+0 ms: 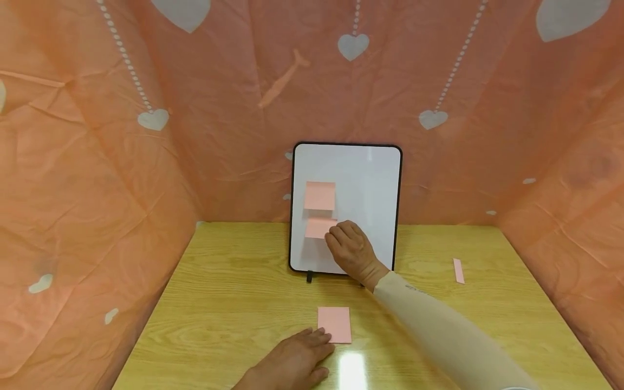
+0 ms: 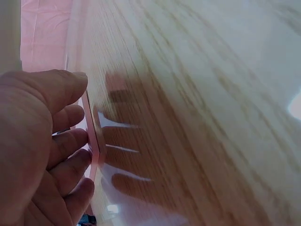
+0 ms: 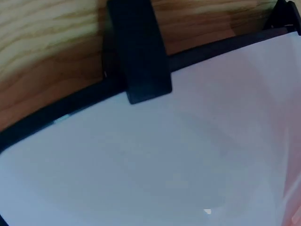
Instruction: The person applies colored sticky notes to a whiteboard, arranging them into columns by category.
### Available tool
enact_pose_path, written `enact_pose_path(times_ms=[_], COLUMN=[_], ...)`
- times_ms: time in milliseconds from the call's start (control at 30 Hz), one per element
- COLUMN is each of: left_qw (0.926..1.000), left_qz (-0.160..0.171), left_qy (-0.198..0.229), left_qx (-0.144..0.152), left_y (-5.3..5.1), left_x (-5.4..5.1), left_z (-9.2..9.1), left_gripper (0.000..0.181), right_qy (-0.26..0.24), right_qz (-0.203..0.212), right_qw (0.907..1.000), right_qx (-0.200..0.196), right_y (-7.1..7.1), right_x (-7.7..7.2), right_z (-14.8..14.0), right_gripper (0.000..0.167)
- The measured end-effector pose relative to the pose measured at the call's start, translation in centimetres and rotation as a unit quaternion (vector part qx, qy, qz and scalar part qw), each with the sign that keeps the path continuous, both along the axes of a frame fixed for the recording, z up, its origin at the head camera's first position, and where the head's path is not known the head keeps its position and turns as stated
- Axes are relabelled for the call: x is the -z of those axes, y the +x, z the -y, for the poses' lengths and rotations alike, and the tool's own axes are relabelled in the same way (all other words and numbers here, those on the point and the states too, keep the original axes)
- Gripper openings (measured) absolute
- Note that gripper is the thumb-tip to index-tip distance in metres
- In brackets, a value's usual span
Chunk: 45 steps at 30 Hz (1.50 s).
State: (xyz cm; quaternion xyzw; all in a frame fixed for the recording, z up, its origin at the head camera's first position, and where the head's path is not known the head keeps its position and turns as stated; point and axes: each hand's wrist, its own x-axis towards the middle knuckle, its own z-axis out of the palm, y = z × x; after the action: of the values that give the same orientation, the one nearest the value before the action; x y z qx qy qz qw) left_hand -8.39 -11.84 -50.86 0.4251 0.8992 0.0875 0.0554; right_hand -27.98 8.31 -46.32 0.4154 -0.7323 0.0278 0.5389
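Against the back curtain stands a whiteboard [image 1: 368,179] with a black frame; its surface [image 3: 155,160] fills most of the right wrist view. Two pink sticky notes are on its left half, an upper note [image 1: 319,195] and a lower sticky note [image 1: 318,228]. My right hand [image 1: 352,248] has curled fingers and pinches the lower note near its right edge; the fingertips' far side is hidden. On the table lies a pink sticky note pad [image 1: 336,324]. My left hand [image 1: 294,357] rests palm down beside it, relaxed fingers [image 2: 70,141] touching its lower left corner.
A narrow pink strip [image 1: 459,271] lies on the wooden table [image 1: 234,292] to the right. Black feet [image 1: 309,277] hold up the board's lower edge. An orange curtain [image 1: 219,135] with pale hearts encloses the back and sides.
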Motion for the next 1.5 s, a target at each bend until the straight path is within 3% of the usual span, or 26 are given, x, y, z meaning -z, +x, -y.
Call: enact_pose_path(times_ms=[267,800,1000,1133,1233,1367,1433,1500], left_qw=[1.0000,0.9999,0.9975,0.9947,0.9887,0.9727,0.9687,0.9699], left_qz=[0.009,0.008,-0.045,-0.055,-0.069,-0.098,-0.112,-0.134], left_qy=[-0.002,0.013,0.052,0.087,0.115,0.129,0.112,0.070], left_qx=[-0.001,0.005,0.019,-0.006,-0.067,-0.165,-0.191,-0.191], left_y=[0.1,0.0,-0.1,-0.5,-1.6,-5.1,-7.1,-9.2], left_x=[0.0,0.6,0.4,-0.3,-1.2,-3.6,-5.0,-6.0], left_z=[-0.1,-0.2,0.2,0.7,1.5,2.9,3.6,4.1], left_gripper=[0.049,0.046,0.039,0.032,0.030,0.035,0.042,0.048], right_qy=[0.013,0.041,0.028,0.025,0.026,0.029,0.031,0.033], right_qz=[-0.016,0.013,0.004,0.002,0.009,0.020,0.024,0.025], right_qw=[0.9997,0.9990,0.9996,0.9996,0.9995,0.9993,0.9992,0.9991], right_qx=[-0.009,0.007,-0.005,-0.011,-0.013,-0.009,-0.004,-0.001], right_y=[-0.7,-1.2,-1.4,-1.5,-1.4,-1.4,-1.4,-1.4], right_x=[0.3,1.2,1.4,1.4,1.4,1.4,1.5,1.6], right_z=[0.4,-0.1,0.0,0.3,0.4,0.5,0.5,0.6], right_gripper=[0.025,0.027,0.027,0.023,0.020,0.019,0.019,0.019])
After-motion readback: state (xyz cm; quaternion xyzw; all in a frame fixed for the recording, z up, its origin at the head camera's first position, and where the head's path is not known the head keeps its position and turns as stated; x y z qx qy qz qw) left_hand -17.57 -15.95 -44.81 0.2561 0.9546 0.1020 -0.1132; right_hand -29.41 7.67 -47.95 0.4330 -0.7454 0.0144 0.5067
